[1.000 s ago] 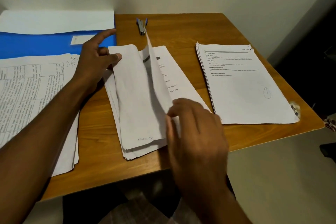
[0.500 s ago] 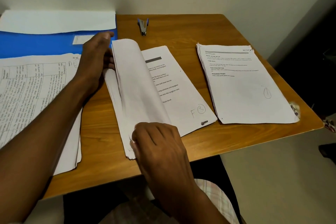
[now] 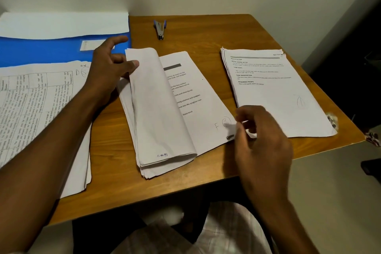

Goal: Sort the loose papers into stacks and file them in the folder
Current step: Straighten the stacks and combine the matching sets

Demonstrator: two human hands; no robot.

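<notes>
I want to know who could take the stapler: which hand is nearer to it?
Left. The left hand rests on the middle stack's folded pages, just below-left of the stapler. The right hand is at the table's near edge, much farther.

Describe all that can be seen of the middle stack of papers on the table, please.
The middle stack of papers is white sheets lying flat on the wooden table, between two other stacks. Its upper sheets are folded over to the left in a soft curl, baring a printed page with a dark bar, lines of text and a handwritten "F" and circled mark. The left hand holds the curl back; the right hand reaches the page's near right corner.
</notes>
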